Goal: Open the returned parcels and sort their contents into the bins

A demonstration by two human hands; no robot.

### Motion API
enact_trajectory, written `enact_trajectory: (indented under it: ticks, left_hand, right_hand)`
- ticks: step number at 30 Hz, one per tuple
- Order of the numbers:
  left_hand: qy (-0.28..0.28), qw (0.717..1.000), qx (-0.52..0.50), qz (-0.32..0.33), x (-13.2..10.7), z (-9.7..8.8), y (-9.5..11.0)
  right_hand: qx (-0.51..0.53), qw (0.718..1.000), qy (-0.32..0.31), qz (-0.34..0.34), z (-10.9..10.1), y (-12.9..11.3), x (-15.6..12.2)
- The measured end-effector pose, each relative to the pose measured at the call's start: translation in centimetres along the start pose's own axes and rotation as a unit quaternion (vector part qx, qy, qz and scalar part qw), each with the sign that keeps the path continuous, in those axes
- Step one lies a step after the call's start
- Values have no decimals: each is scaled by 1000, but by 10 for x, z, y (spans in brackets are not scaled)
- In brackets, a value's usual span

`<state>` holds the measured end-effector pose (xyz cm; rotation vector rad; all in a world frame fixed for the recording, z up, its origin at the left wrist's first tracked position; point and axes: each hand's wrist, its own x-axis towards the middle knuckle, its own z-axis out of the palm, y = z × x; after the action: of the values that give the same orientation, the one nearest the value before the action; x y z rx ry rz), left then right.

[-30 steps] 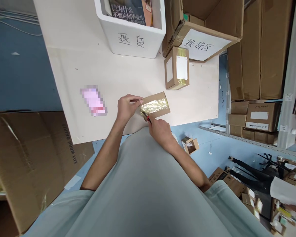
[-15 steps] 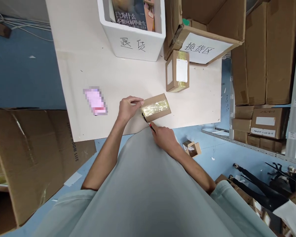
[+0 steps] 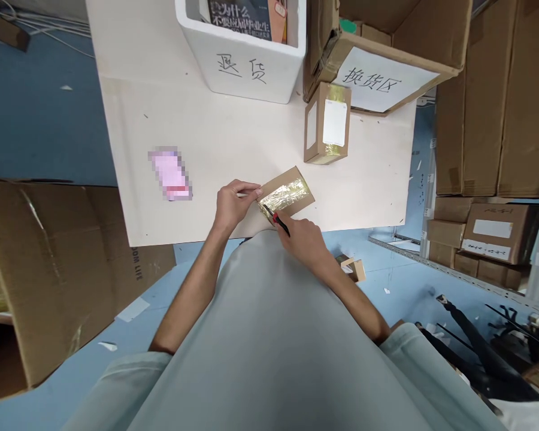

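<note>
A small flat cardboard box (image 3: 291, 185) with shiny yellow tape across its top lies near the front edge of the pale table (image 3: 233, 137). My left hand (image 3: 231, 202) pinches the box's left end, fingers closed on it. My right hand (image 3: 303, 236) grips a red-and-black box cutter (image 3: 277, 219), its blade tip touching the taped near-left corner of the box.
A second small taped box (image 3: 327, 123) with a white label stands upright behind. A white bin (image 3: 247, 66) with books and an open labelled carton (image 3: 377, 78) stand at the back. A pink blurred item (image 3: 170, 175) lies to the left. Large cartons flank both sides.
My right hand with the cutter has shifted slightly up along the box's near-left corner. The left hand keeps its hold. The camera view has drifted a little.
</note>
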<state>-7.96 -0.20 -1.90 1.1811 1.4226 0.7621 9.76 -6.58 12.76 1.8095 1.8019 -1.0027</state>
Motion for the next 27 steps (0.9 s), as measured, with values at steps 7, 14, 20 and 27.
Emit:
enact_trajectory:
  ticks: [7,14,20,27]
  left_hand:
    - [6,1000,0,5,-1,1,-1]
    - [14,1000,-2,-4,-5,5,2]
    - [26,999,4,-28,-9,6,4]
    - [48,999,6,-22,-6,9,6]
  right_hand:
    - [69,997,0,-25,8,10,17]
    - [26,999,-22,1,4,-1,14]
    - [-49,998,-32,-7,20,-21,25]
    - [-49,998,-29,-30,17,10,17]
